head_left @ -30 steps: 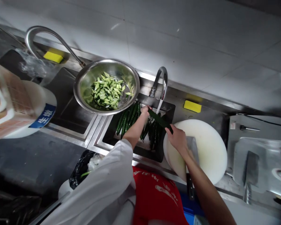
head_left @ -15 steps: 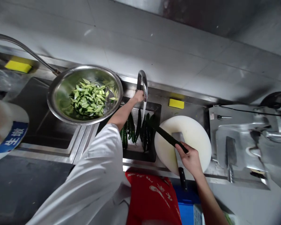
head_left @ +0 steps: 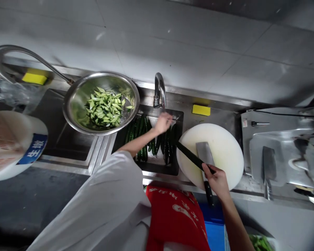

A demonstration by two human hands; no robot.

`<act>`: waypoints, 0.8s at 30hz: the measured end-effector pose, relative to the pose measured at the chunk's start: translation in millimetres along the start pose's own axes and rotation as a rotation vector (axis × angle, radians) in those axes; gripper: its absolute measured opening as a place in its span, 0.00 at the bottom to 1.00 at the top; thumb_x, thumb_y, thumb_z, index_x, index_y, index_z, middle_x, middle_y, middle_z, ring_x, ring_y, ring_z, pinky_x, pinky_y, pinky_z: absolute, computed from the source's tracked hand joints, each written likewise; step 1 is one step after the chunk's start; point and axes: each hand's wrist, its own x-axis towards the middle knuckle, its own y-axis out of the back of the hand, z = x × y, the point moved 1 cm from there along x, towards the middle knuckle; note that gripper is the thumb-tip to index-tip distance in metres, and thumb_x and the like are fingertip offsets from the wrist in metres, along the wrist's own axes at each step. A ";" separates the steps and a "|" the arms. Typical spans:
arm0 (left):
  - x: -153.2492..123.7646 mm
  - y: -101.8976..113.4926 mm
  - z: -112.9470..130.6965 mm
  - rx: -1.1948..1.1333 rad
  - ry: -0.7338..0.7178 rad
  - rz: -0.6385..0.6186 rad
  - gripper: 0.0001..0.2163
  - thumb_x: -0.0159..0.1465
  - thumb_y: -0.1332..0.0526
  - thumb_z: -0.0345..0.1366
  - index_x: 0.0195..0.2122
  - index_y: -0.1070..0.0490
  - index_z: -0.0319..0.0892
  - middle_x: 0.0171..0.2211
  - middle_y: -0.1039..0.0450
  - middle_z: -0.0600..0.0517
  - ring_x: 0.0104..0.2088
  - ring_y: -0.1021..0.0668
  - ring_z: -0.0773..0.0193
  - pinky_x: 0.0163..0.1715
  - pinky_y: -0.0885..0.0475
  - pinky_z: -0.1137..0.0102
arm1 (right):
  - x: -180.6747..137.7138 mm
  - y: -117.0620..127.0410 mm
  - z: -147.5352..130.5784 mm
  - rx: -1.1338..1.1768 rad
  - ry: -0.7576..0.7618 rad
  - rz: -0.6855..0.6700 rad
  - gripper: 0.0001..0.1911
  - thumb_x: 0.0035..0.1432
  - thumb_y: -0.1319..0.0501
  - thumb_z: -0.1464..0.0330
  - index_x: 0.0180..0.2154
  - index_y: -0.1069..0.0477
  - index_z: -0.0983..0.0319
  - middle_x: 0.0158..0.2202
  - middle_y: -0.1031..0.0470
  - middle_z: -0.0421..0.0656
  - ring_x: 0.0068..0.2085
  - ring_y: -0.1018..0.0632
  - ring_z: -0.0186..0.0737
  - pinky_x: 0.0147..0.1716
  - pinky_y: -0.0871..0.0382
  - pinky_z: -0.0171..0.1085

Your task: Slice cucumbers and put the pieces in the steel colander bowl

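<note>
My right hand (head_left: 216, 179) grips one end of a long dark green cucumber (head_left: 191, 156), which slants over the cutting board's left side toward the sink. My left hand (head_left: 164, 122), blurred, is over the sink just below the tap (head_left: 160, 90). Its fingers reach to the right, apart, with nothing visible in them. Several whole cucumbers (head_left: 143, 139) lie side by side in the small sink (head_left: 172, 169) beneath that hand. A cleaver (head_left: 205, 153) rests on the round white cutting board (head_left: 229, 150), partly under the held cucumber, its black handle over the front edge.
A steel bowl (head_left: 72, 120) of cut green pieces (head_left: 104, 108) stands left of the sink. Yellow sponges (head_left: 201, 110) lie along the wall. Farther right, a second cleaver (head_left: 269, 162) lies on a metal surface. A white tub (head_left: 40, 125) is at far left.
My left hand has let go of the tap and moved down and right over the sink. The water stream seen before no longer shows. My right hand still holds the cucumber.
</note>
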 end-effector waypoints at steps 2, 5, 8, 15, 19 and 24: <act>-54.8 -22.4 42.9 -0.130 -0.237 -0.279 0.13 0.68 0.43 0.42 0.49 0.27 0.43 0.43 0.26 0.47 0.46 0.26 0.58 0.51 0.36 0.63 | 3.3 -7.6 1.7 -0.009 0.029 -0.047 0.34 0.53 0.42 0.42 0.35 0.23 0.68 0.18 0.30 0.41 0.19 0.34 0.34 0.19 0.42 0.32; -121.6 -47.8 76.8 -0.176 -0.308 -0.456 0.21 0.66 0.40 0.48 0.57 0.33 0.46 0.46 0.27 0.47 0.48 0.27 0.58 0.52 0.38 0.65 | 8.2 -19.2 12.0 0.014 0.048 -0.133 0.35 0.56 0.47 0.41 0.37 0.23 0.67 0.20 0.29 0.42 0.21 0.32 0.35 0.22 0.39 0.32; -158.9 -55.4 68.7 -0.060 -0.132 -0.438 0.21 0.67 0.43 0.48 0.59 0.34 0.46 0.45 0.28 0.47 0.47 0.27 0.59 0.49 0.38 0.66 | -2.6 -28.9 46.0 -0.046 0.027 -0.048 0.37 0.62 0.56 0.43 0.47 0.26 0.66 0.33 0.24 0.49 0.31 0.26 0.41 0.31 0.32 0.36; -203.2 -41.2 45.2 0.286 0.060 -0.364 0.22 0.69 0.48 0.50 0.64 0.41 0.55 0.45 0.32 0.48 0.45 0.30 0.58 0.48 0.39 0.64 | -48.8 -37.1 142.5 -0.644 0.043 0.102 0.30 0.63 0.53 0.56 0.63 0.41 0.59 0.55 0.38 0.56 0.51 0.29 0.57 0.43 0.32 0.48; -199.9 -43.5 80.2 0.406 -0.015 -0.330 0.21 0.69 0.47 0.48 0.62 0.38 0.55 0.48 0.34 0.46 0.48 0.32 0.55 0.53 0.41 0.59 | -30.1 -1.0 150.1 -0.608 0.025 -0.030 0.37 0.58 0.47 0.56 0.66 0.49 0.60 0.48 0.31 0.53 0.43 0.24 0.52 0.39 0.31 0.44; -164.4 -85.1 151.6 0.488 -0.081 -0.305 0.18 0.69 0.45 0.45 0.59 0.35 0.57 0.48 0.34 0.46 0.51 0.34 0.52 0.58 0.45 0.51 | -2.2 73.7 173.3 -0.493 0.060 -0.035 0.34 0.57 0.45 0.56 0.63 0.41 0.60 0.38 0.23 0.48 0.40 0.23 0.51 0.38 0.33 0.41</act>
